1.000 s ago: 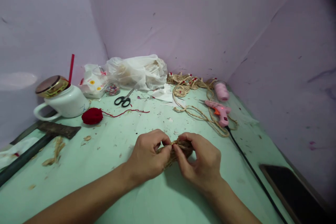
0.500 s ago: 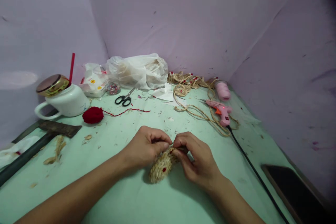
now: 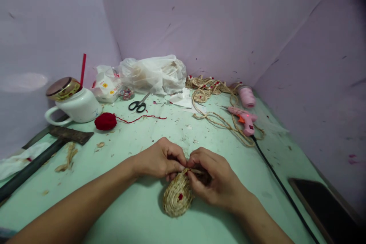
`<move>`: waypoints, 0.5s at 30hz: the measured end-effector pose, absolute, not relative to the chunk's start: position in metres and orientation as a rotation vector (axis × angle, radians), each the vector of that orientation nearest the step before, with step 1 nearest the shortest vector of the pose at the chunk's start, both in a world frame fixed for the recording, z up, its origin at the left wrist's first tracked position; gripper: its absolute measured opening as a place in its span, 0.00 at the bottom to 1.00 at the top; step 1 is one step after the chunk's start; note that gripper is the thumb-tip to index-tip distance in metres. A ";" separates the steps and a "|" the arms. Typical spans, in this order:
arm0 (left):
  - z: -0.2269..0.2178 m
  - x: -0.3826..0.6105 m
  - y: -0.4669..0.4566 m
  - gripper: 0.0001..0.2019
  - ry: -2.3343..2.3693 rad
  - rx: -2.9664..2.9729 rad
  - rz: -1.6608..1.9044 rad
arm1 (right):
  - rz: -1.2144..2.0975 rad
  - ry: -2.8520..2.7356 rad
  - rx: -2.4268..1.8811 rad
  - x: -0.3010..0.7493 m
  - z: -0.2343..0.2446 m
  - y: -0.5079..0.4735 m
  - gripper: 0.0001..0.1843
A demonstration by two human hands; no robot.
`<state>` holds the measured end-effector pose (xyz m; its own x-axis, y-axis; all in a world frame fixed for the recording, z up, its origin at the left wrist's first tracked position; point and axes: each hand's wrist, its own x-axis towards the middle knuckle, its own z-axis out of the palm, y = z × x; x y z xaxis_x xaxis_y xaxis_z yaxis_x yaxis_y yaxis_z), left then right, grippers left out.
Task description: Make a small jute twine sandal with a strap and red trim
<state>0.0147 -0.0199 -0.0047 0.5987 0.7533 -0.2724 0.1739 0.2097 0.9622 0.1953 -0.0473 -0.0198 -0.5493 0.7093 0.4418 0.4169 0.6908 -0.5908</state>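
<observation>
Both of my hands meet at the front middle of the green table point(image 3: 120, 160). They grip a small coiled jute piece point(image 3: 177, 198) with a red bead on its face, which hangs down toward the table from my fingers. My left hand point(image 3: 160, 159) pinches its upper edge from the left, fingers curled. My right hand point(image 3: 213, 181) is closed over the top right part, hiding that end of the piece.
A pink glue gun point(image 3: 243, 117) with a black cord point(image 3: 280, 187) lies right, beside loose jute rope point(image 3: 217, 120) and a pink spool point(image 3: 247, 96). Scissors point(image 3: 138, 104), red yarn ball point(image 3: 105, 121), white mug point(image 3: 76, 105), hammer point(image 3: 42, 156), plastic bags point(image 3: 154, 73), dark phone point(image 3: 326, 207).
The coiled jute piece has turned and dropped lower, so its round face with the red bead shows below my hands. Both hands stayed together and shifted slightly toward me.
</observation>
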 end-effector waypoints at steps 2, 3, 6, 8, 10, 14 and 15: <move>-0.006 0.017 -0.020 0.02 0.892 1.318 0.486 | 0.565 -2.226 -0.876 0.195 -0.020 -0.048 0.07; -0.007 0.017 -0.021 0.02 0.896 1.312 0.482 | 0.570 -2.231 -0.886 0.194 -0.020 -0.048 0.07; -0.010 0.017 -0.021 0.02 0.892 1.301 0.464 | 0.573 -2.243 -0.896 0.194 -0.020 -0.049 0.06; -0.012 0.016 -0.021 0.03 0.876 1.320 0.470 | 0.578 -2.249 -0.887 0.195 -0.021 -0.049 0.05; -0.014 0.015 -0.020 0.04 0.860 1.377 0.496 | 0.590 -2.248 -0.886 0.195 -0.021 -0.049 0.05; -0.016 0.011 -0.016 0.06 0.817 1.570 0.530 | 0.643 -2.219 -0.887 0.195 -0.022 -0.048 0.04; -0.016 0.010 -0.016 0.06 0.801 1.633 0.538 | 0.662 -2.212 -0.875 0.195 -0.022 -0.048 0.04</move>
